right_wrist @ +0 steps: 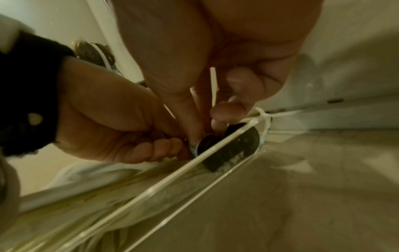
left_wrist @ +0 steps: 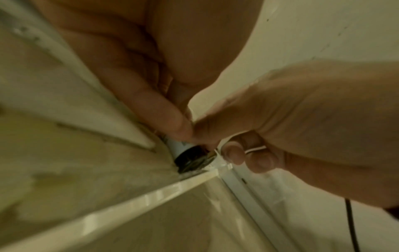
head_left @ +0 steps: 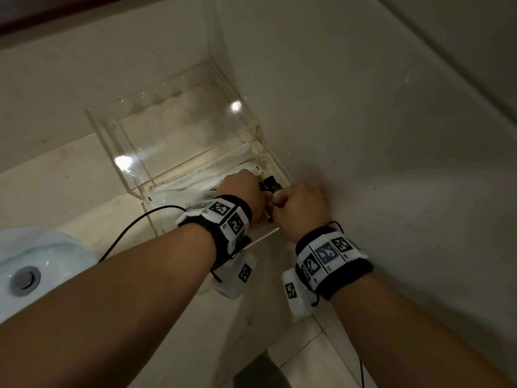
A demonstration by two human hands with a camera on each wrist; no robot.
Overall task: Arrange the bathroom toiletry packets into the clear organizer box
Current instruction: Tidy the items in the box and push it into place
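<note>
A clear organizer box [head_left: 156, 219] stands on the beige counter with its lid [head_left: 173, 119] tipped open. Several white toiletry packets [head_left: 193, 182] lie inside it, also seen in the right wrist view [right_wrist: 95, 172]. At the box's right end, my left hand [head_left: 258, 201] and right hand [head_left: 281, 203] meet, fingers curled. Both pinch a small white bottle with a black cap [head_left: 270, 182], [left_wrist: 187, 153], [right_wrist: 207, 145], held low in the box corner. A second dark round item [right_wrist: 244, 141] sits just behind the box wall. My fingertips are hidden in the head view.
A white wall [head_left: 377, 135] rises right beside the box's right end. A white sink [head_left: 36, 264] with a metal drain lies at lower left. A black cable [head_left: 134, 228] runs from my left wristband across the counter.
</note>
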